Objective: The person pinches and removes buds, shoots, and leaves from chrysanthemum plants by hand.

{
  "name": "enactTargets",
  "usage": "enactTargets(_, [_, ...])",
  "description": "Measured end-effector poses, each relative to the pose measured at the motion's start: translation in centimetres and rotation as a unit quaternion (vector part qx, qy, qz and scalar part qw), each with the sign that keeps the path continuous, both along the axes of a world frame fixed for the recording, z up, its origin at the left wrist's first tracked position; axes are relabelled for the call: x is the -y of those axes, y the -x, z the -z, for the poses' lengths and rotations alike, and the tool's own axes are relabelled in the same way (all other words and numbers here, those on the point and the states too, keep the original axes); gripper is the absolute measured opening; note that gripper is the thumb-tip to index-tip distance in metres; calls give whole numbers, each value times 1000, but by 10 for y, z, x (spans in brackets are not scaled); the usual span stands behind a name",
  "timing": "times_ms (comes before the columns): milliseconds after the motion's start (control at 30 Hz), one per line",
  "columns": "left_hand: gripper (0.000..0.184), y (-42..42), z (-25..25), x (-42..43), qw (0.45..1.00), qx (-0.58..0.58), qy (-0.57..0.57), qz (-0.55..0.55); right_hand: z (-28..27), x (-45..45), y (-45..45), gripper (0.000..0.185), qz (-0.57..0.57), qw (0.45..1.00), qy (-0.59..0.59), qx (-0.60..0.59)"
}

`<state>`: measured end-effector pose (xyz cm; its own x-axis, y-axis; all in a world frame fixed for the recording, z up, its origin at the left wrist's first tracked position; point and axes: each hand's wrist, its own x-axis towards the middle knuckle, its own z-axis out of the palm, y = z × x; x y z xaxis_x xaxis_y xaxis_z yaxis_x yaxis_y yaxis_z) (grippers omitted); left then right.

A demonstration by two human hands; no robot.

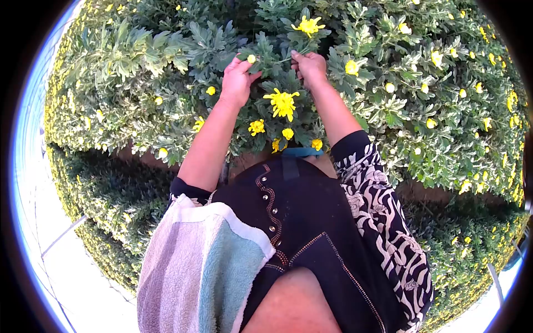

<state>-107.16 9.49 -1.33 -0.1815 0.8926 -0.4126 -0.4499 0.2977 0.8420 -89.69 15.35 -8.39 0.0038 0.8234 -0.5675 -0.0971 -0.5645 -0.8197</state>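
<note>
One yellow bud [251, 59] at the fingers [236, 62] of the left hand [236, 84]

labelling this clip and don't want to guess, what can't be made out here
Inside the right hand, head view: hidden by its own curled fingers.
Exact contact of the left hand, head view: unclear among the leaves.
Blue object, head view: partly hidden by the black top.
Lower end of the towel, head view: cut off by the bottom edge.
Yellow blooms far right, head view: too small to count.
</note>
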Motion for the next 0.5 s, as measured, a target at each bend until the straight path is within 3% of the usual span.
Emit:
enactTargets(67, [13, 5, -1, 0, 1000, 1, 15, 2, 1, -5, 2, 24, 68, 995, 9, 76])
enactTargets(100, [11, 10, -3, -1, 1000, 23, 15, 2, 8, -10, -1, 19, 91, 995, 4, 49])
enactTargets(167, [10, 16, -9, -6, 999, 44, 14, 2, 15, -16, -2, 19, -19, 988, -149, -26])
enactTargets(200, [12, 17, -10, -4, 999, 32, 14, 7, 18, -20, -3, 19, -19, 988, -149, -25])
enactTargets(267, [14, 13, -9, -1, 999, 23, 19, 14, 1, -23, -5, 29, -264, 932, -239, -65])
enactTargets(367, [22, 12, -3, -3, 999, -9, 8, 45, -8, -24, 1, 29, -323, 912, -239, -78])
enactTargets(433, [23, 11, -1, -3, 996, -31, -1, 78, -7, -21, 2, 28, -318, 927, -189, -52])
enactTargets(500, [22, 8, -7, -3, 998, -26, 12, 50, -4, -20, -3, 30, -203, 977, -54, -46])
